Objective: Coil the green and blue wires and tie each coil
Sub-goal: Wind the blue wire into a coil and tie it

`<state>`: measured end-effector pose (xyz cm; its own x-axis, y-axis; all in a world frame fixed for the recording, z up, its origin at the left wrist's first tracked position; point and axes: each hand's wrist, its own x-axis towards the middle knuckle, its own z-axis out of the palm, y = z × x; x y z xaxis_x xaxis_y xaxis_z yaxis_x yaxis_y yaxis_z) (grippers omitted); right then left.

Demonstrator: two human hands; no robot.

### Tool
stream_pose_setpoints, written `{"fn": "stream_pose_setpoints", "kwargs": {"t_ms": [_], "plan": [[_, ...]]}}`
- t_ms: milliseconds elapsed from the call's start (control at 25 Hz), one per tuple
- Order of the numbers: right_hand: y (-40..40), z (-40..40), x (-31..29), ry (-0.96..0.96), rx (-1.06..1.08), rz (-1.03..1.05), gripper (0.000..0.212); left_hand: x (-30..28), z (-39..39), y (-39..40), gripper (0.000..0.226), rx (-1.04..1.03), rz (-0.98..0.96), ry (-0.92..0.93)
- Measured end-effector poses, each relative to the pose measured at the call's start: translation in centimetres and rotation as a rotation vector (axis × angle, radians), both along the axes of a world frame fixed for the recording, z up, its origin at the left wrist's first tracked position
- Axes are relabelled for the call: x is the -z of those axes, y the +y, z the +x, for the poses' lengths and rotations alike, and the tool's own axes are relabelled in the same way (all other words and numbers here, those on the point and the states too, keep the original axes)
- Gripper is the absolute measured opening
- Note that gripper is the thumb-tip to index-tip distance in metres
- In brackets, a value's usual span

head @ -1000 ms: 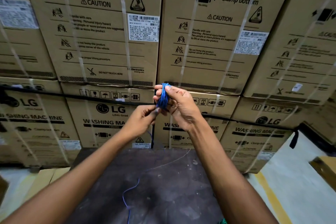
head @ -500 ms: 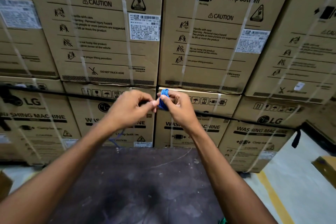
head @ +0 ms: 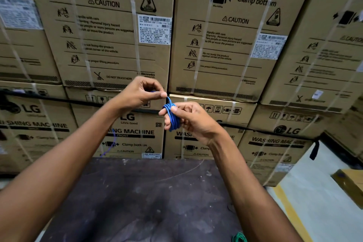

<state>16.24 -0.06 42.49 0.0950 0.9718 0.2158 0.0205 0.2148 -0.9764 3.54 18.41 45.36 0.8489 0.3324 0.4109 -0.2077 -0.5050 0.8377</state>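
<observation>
The blue wire [head: 171, 116] is wound in several loops around the fingers of my right hand [head: 188, 121], which grips the coil above the dark table [head: 137, 202]. My left hand [head: 143, 92] is up and to the left of the coil, pinching the wire's free strand, which runs taut from the coil to its fingertips. A blurred loose tail of blue wire [head: 110, 146] hangs below my left forearm. A bit of the green wire [head: 238, 237] shows at the bottom edge, beside my right forearm.
Stacked cardboard washing-machine boxes [head: 117, 45] with white straps form a wall right behind the table. A pale floor with a yellow line [head: 290, 212] lies to the right, with a small cardboard box [head: 349, 182] at the right edge.
My left hand has risen and pulled the strand up and left, away from the coil. My right hand has dropped slightly with the coil. The wire tail has come off the table.
</observation>
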Motion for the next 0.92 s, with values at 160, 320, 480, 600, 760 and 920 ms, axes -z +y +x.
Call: {"fn": "stream_pose_setpoints", "kwargs": {"t_ms": [160,320,480,600,760,920], "plan": [[0.2,-0.6,-0.3,0.323,-0.049,0.063,0.029,4.2,0.7,-2.0,0.027,-0.014,-0.342,-0.019],[0.9,-0.1,-0.6,0.409,0.08,0.126,0.031,8.2,0.8,-6.0,0.031,-0.033,-0.247,0.021],[2.1,0.8,1.0,0.253,0.379,0.147,0.029,9.8,-0.5,-6.4,0.037,-0.234,0.027,0.05],[2.6,1.1,2.0,0.107,0.527,0.164,0.028,9.4,-1.6,-7.5,0.037,-0.42,0.22,0.104],[2.1,0.9,1.9,-0.179,0.531,0.121,0.019,5.4,-3.0,-6.7,0.029,-0.598,0.452,0.163],[0.5,0.2,1.2,-0.342,0.361,-0.068,0.027,0.3,-3.3,-4.1,0.026,-0.447,0.59,0.203]]}}
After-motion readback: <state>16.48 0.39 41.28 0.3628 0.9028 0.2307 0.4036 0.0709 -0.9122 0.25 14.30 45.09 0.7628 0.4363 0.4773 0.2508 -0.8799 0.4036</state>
